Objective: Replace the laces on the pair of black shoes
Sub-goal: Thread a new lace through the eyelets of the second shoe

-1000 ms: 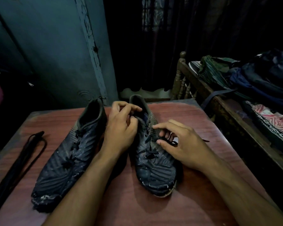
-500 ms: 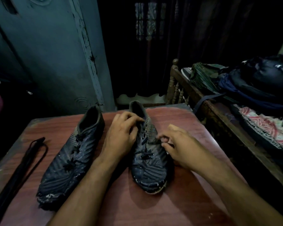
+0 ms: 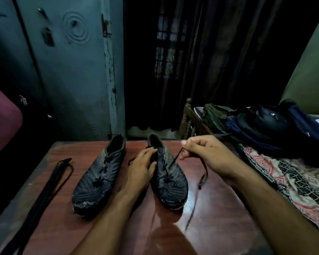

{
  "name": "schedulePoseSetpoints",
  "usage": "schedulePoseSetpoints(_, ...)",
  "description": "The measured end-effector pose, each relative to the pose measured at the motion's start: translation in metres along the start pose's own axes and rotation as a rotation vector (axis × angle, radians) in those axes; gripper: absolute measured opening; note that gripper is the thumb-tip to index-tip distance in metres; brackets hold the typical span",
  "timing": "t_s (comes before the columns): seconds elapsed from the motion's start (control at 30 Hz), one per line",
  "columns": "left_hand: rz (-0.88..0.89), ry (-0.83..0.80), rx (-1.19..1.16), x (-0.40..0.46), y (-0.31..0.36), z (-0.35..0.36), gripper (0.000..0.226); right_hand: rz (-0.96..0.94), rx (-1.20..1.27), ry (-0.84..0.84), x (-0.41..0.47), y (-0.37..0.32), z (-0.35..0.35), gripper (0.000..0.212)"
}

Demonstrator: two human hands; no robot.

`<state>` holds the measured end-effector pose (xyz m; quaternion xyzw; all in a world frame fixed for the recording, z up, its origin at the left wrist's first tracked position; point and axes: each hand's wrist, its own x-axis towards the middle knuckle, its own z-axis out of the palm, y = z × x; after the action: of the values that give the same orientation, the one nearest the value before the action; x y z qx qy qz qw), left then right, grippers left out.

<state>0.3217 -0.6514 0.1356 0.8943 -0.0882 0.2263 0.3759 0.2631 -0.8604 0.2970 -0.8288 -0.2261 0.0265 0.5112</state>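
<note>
- Shoes [image 3: 99, 173] sit side by side on the tabletop [image 3: 219, 218].
- Right hand [image 3: 204, 153] has lifted, pinching the old lace [image 3: 175, 158] and pulling it out.
- Left hand [image 3: 142, 168] stays flat, pressing the right shoe [image 3: 170, 183].

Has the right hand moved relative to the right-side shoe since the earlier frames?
Yes. The right hand, pinching the lace, has lifted off the right-side shoe and pulled up and away to the right.

Glossy reddish wood table [image 3: 219, 208], matt scuffed black shoes [image 3: 99, 173], patterned cloth bedcover [image 3: 293, 181], carved wooden bedpost [image 3: 187, 116]
</note>
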Motion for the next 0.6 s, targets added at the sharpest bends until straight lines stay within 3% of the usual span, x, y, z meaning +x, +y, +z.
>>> schedulePoseSetpoints(0.17,0.032,0.037,-0.088,-0.018,0.005,-0.006,0.058,0.002,0.253,-0.035,-0.009,-0.025,0.006,0.031)
schedulePoseSetpoints(0.3,0.067,0.13,-0.219,-0.033,0.015,-0.013,0.046,-0.201,0.134,0.09,-0.011,-0.036,0.016,0.021)
schedulePoseSetpoints(0.37,0.06,0.188,-0.274,-0.039,0.021,-0.017,0.039,-0.271,0.207,0.099,-0.01,-0.042,0.021,0.021)
schedulePoseSetpoints(0.53,-0.009,0.384,-0.479,-0.049,0.045,-0.044,0.028,-0.265,0.265,0.065,-0.003,-0.046,0.032,0.025)
schedulePoseSetpoints(0.6,0.056,0.43,-0.601,-0.054,0.064,-0.066,0.031,-0.269,0.147,0.059,0.001,-0.045,0.034,0.025)
